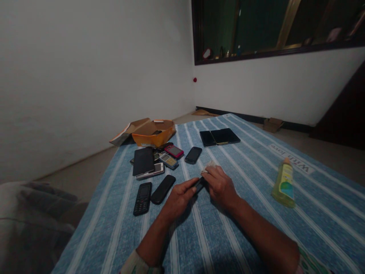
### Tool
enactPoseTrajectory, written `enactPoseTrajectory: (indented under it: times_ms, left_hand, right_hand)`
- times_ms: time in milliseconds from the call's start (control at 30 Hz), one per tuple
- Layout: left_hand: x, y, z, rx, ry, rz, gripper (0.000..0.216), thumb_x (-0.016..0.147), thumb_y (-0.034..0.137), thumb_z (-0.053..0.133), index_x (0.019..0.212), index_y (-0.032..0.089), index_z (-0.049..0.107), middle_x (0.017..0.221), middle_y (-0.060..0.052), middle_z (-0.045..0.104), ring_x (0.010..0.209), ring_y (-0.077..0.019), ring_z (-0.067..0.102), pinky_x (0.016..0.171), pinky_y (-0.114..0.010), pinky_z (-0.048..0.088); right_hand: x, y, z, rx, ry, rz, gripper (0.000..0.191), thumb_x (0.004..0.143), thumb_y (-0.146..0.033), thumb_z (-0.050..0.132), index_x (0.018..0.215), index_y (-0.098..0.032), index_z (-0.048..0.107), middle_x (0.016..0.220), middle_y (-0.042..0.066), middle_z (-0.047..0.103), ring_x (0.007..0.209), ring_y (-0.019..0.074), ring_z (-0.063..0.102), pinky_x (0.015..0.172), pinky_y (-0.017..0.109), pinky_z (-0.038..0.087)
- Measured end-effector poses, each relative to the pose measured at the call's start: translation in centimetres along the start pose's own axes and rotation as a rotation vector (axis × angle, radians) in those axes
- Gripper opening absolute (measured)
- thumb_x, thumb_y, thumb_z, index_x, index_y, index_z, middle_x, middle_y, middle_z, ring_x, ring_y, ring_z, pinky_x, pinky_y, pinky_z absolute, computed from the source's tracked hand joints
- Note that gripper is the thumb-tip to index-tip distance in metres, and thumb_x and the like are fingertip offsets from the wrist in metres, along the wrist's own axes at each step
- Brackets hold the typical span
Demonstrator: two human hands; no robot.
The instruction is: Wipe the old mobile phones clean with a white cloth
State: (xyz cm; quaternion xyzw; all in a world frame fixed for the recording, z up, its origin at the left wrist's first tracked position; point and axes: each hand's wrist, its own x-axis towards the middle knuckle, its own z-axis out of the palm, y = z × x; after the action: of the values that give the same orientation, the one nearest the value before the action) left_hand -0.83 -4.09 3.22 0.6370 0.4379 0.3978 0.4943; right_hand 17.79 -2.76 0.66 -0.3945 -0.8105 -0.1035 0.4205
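Near the middle of the striped cloth, my left hand (178,198) grips a small dark mobile phone (199,185) between thumb and fingers. My right hand (221,187) is closed on a crumpled white wipe (210,166), cloth or tissue I cannot tell, at the phone's far end. Fingers cover much of the phone. To the left of my hands lie a black keypad phone (142,198) and a black oblong phone or cover (163,189). A dark touchscreen phone (193,155) rests just beyond my hands.
Several phones, among them a red one (174,151) and a blue-grey one (169,160), lie by a black flat case (143,161). Behind them sits an open orange box (154,140). Dark flat devices (225,136) lie farther back; a yellow-green bottle (284,184) is at right.
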Motion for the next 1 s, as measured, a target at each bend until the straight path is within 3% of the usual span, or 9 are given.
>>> enactPoseTrajectory:
  times_ms: [167,300,500,667,800,1000]
  left_hand:
    - [0.19,0.18,0.27,-0.055,-0.070,0.020,0.042,0.080,0.029,0.063,0.120,0.021,0.071,0.122,-0.008,0.071,0.116,-0.0296,0.061,0.105,-0.042,0.040]
    - [0.19,0.27,0.16,-0.050,-0.072,0.011,0.042,0.079,0.029,0.063,0.119,0.019,0.071,0.119,-0.009,0.072,0.110,-0.0293,0.063,0.102,-0.043,0.043]
    - [0.18,0.31,0.03,-0.012,0.000,0.005,0.032,0.074,0.028,0.070,0.104,0.018,0.078,0.097,-0.008,0.078,0.089,-0.0275,0.068,0.086,-0.041,0.051]
    - [0.17,0.60,0.09,-0.009,0.029,0.017,0.033,0.073,0.026,0.071,0.105,0.020,0.077,0.109,-0.009,0.076,0.105,-0.0312,0.066,0.099,-0.044,0.046]
    - [0.39,0.77,0.13,-0.027,-0.077,0.058,0.040,0.077,0.031,0.070,0.115,0.020,0.073,0.123,-0.009,0.070,0.119,-0.0319,0.060,0.107,-0.044,0.040]
    - [0.77,0.32,0.47,0.054,-0.194,0.071,0.043,0.088,0.035,0.059,0.128,0.021,0.065,0.126,-0.007,0.069,0.109,-0.0264,0.063,0.097,-0.038,0.045]
  right_hand:
    - [0.07,-0.03,0.01,-0.012,0.003,0.000,0.029,0.086,-0.003,0.044,0.100,-0.015,0.067,0.100,0.012,0.064,0.091,0.0253,0.050,0.082,0.038,0.049]
    - [0.05,0.00,0.02,-0.014,0.013,-0.011,0.031,0.085,-0.002,0.043,0.102,-0.014,0.066,0.102,0.012,0.063,0.091,0.0253,0.050,0.081,0.038,0.049]
    - [0.01,0.11,0.00,0.002,0.005,-0.001,0.034,0.084,-0.001,0.043,0.105,-0.015,0.066,0.102,0.012,0.063,0.093,0.0253,0.051,0.082,0.039,0.049]
    - [0.06,0.09,0.04,0.006,0.001,-0.005,0.035,0.083,-0.002,0.043,0.105,-0.015,0.066,0.102,0.012,0.064,0.094,0.0258,0.050,0.084,0.041,0.049]
    - [0.01,0.06,0.15,-0.006,-0.006,0.028,0.031,0.085,-0.004,0.043,0.100,-0.016,0.067,0.099,0.012,0.064,0.090,0.0257,0.050,0.080,0.040,0.049]
    - [0.02,0.26,0.24,-0.023,0.013,0.007,0.030,0.086,-0.004,0.044,0.102,-0.015,0.067,0.100,0.011,0.064,0.092,0.0256,0.049,0.082,0.039,0.049]
